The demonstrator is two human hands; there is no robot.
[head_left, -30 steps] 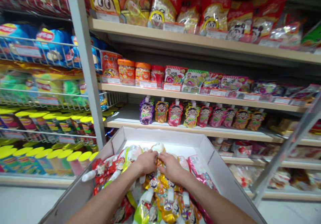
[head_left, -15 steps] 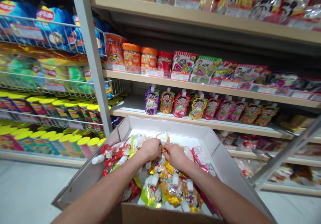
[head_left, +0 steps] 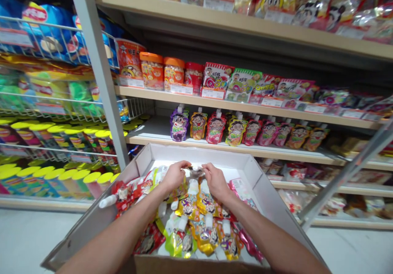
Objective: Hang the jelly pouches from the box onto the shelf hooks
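A silvery packet (head_left: 197, 171) hangs between the hands above the heap, its near ends pinched by both: it lies at three o'clock from the left hand (head_left: 175, 178) and nine o'clock from the right hand (head_left: 215, 180), neither clearly nearer. Its long axis seems to run crosswise, though fingers hide part. Below, spouted pouches (head_left: 205, 235) fill a white-walled box (head_left: 264, 184); a shelf (head_left: 147, 139) stands at twelve o'clock, wire racks (head_left: 49, 99) at ten, pale floor (head_left: 30, 229) at eight.
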